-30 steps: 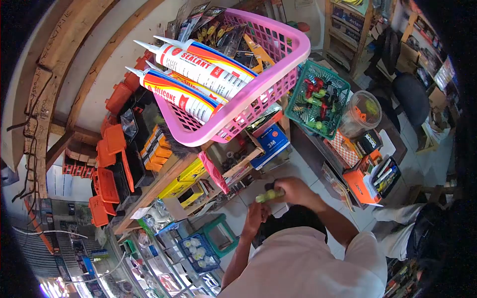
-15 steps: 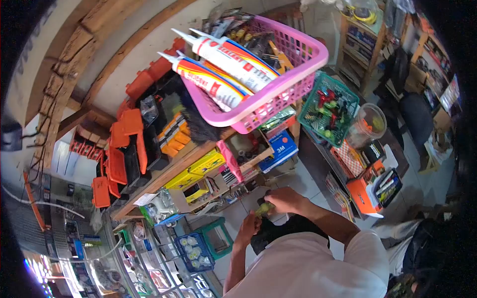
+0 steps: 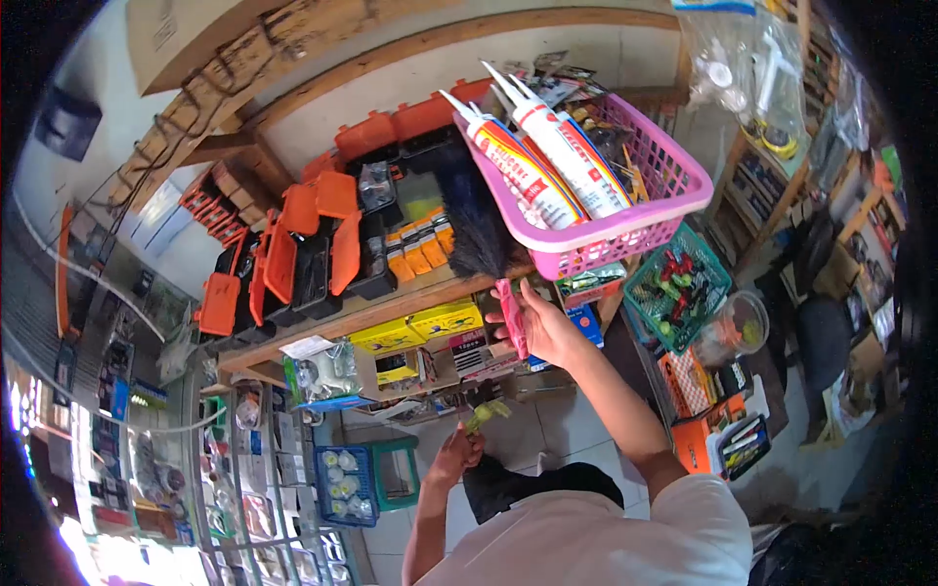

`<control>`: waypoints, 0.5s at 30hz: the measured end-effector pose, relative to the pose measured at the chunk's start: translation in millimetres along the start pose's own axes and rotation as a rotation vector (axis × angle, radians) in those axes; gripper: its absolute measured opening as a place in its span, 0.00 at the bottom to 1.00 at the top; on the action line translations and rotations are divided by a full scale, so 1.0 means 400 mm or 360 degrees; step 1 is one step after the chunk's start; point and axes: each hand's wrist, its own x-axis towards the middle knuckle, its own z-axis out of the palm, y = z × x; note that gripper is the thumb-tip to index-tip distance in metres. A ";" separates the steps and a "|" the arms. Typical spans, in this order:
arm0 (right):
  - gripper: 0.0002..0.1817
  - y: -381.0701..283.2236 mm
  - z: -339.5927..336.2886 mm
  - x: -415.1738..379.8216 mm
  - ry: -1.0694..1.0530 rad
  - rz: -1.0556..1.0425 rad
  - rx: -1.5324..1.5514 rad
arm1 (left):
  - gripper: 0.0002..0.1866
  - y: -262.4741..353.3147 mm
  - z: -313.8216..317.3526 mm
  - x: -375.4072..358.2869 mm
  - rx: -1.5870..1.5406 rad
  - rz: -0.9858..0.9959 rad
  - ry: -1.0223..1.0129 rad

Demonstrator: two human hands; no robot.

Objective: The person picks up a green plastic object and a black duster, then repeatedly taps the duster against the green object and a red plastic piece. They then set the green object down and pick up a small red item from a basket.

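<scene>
At the shelf edge (image 3: 332, 324), the right hand (image 3: 545, 327) grips an overhanging pink handle (image 3: 510, 314).

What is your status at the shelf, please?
Left hand holds yellow-green item. Right hand at pink handle. Black duster on shelf, pink basket close beside.

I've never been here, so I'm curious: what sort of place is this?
Probably a small hardware shop: sealant tubes lean in a pink basket, near orange-lidded bins and yellow boxes.

Pale plain shirt (image 3: 586, 537), short sleeves (image 3: 702, 518); dark trousers (image 3: 572, 477), possibly black; forearms (image 3: 625, 405) bare.
</scene>
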 end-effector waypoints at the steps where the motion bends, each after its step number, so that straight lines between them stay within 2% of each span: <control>1: 0.23 0.003 -0.005 0.016 -0.0078 0.0009 0.0094 | 0.28 0.004 -0.002 0.009 -0.0078 -0.0107 -0.0013; 2: 0.23 0.009 -0.014 0.026 -0.0087 0.0033 0.0074 | 0.28 0.007 0.005 0.009 -0.0100 -0.0086 -0.0004; 4: 0.16 0.018 -0.019 0.027 -0.0153 -0.0256 -0.0132 | 0.28 0.058 0.056 0.001 -0.0170 0.0049 -0.0164; 5: 0.12 0.019 -0.010 0.013 -0.0084 -0.0208 -0.0086 | 0.28 0.057 0.063 0.004 -0.0188 0.0071 -0.0156; 7: 0.12 0.048 -0.021 -0.022 -0.0092 -0.0144 -0.0043 | 0.27 0.047 0.078 0.013 -0.0488 0.0060 -0.0316; 10: 0.12 0.114 -0.041 -0.100 -0.0019 -0.0044 -0.0095 | 0.28 0.028 0.083 0.021 -0.0619 0.0009 -0.0439; 12: 0.16 0.148 -0.048 -0.163 0.0053 0.0044 -0.0499 | 0.28 0.019 0.071 0.040 -0.0695 0.0066 -0.0383; 14: 0.16 0.186 -0.067 -0.217 0.0050 0.0083 -0.0501 | 0.27 0.028 0.069 0.038 -0.0766 0.0100 -0.0305; 15: 0.16 0.195 -0.078 -0.240 0.0046 0.0118 -0.0502 | 0.28 0.045 0.073 0.032 -0.0780 0.0117 -0.0014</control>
